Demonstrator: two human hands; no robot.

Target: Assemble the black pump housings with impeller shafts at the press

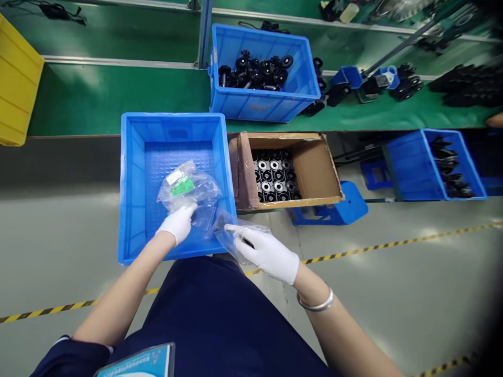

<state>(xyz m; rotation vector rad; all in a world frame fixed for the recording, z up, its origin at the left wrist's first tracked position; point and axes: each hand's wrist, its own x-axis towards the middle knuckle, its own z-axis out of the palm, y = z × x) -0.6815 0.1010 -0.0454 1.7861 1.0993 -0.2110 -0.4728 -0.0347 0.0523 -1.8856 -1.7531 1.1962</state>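
Note:
Both my hands wear white gloves. My left hand (178, 222) reaches into a blue crate (133, 173) and rests on a crumpled clear plastic bag (188, 186) with a green and white label. My right hand (267, 254) is at the crate's near right corner, closed on a clear plastic bag (236, 230) that seems to hold a small dark part. A silver bangle (316, 303) sits on my right wrist. The crate holds only plastic bags.
An open cardboard box (314, 167) of black round parts stands to the right of the crate. A second blue crate (259, 73) of black parts sits on the green belt behind. A yellow bin (18, 84) stands far left, more blue bins (432, 162) right.

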